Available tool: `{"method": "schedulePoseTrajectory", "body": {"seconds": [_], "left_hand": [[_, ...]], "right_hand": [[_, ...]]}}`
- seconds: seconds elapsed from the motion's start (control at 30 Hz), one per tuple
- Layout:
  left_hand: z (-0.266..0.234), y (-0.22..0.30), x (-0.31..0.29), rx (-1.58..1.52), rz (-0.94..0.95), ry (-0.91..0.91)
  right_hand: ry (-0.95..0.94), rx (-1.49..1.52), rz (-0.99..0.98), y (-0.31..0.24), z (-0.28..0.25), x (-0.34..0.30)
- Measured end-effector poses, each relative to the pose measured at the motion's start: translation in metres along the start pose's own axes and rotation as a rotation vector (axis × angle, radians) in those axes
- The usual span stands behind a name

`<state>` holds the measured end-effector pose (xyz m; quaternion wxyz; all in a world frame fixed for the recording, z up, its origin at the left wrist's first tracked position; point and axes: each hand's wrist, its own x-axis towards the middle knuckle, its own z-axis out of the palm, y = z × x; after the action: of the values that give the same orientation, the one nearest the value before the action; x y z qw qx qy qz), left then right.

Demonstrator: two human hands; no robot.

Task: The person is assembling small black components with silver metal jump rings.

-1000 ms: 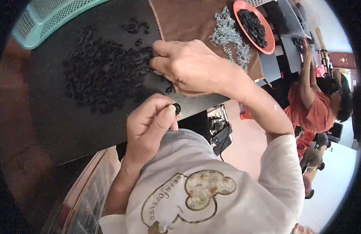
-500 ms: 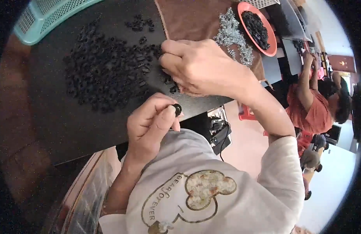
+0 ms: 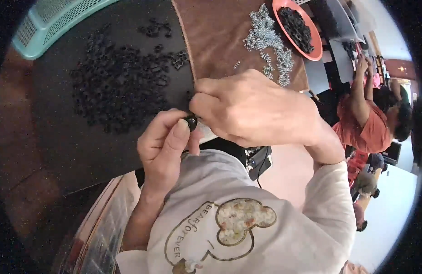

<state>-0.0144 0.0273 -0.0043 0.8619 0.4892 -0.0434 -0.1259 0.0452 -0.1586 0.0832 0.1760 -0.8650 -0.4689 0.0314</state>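
Left hand (image 3: 161,142) tight on black part (image 3: 191,122); right hand (image 3: 247,109) (curled)

I had the left hand (image 3: 161,146) and right hand (image 3: 254,109) close together.
My left thumb (image 3: 176,136) pinched toward curled fingers; the right hand's back faced up, its fingers bunched, its elbow bent.

The small round black piece (image 3: 191,122) in the left fingers (image 3: 177,133) looks like glossy plastic. The heap of little black plastic-looking parts (image 3: 124,86) is way duller, on a smooth, matt dark grey worktop (image 3: 56,150). Far right: shiny silver metal coil springs (image 3: 261,34) on soft-looking brown cloth (image 3: 215,27), plus a smooth orange oval plastic plate (image 3: 316,52). Far-left teal basket (image 3: 34,51) is perforated plastic.
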Motion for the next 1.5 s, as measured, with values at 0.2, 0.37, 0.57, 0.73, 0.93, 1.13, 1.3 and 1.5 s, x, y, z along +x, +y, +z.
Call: {"method": "schedulePoseTrajectory", "body": {"seconds": [0.2,0.37,0.57,0.73,0.93,1.13,1.3,1.5], "left_hand": [[0.003,0.002,0.000,0.056,0.002,0.032],[0.002,-0.001,0.005,0.044,0.032,0.038],[0.000,0.000,0.006,0.000,0.024,0.032],[0.004,0.000,0.005,-0.125,0.022,0.082],[0.004,0.001,0.004,-0.067,-0.018,0.039],[0.004,0.001,0.003,-0.007,-0.051,0.035],[0.005,0.004,0.003,0.020,-0.077,-0.014],[0.005,0.006,0.003,-0.011,-0.090,-0.046]], "right_hand": [[-0.009,0.118,0.006,0.005,0.001,-0.003],[0.082,0.470,0.005,0.020,0.014,-0.005],[0.141,0.846,0.255,0.015,0.022,-0.014],[0.215,1.076,0.434,0.010,0.018,-0.020],[0.248,1.131,0.440,0.008,0.017,-0.020],[0.203,1.199,0.392,0.011,0.021,-0.021],[0.170,1.397,0.312,0.013,0.024,-0.021],[0.120,1.532,0.300,0.014,0.026,-0.020]]}}
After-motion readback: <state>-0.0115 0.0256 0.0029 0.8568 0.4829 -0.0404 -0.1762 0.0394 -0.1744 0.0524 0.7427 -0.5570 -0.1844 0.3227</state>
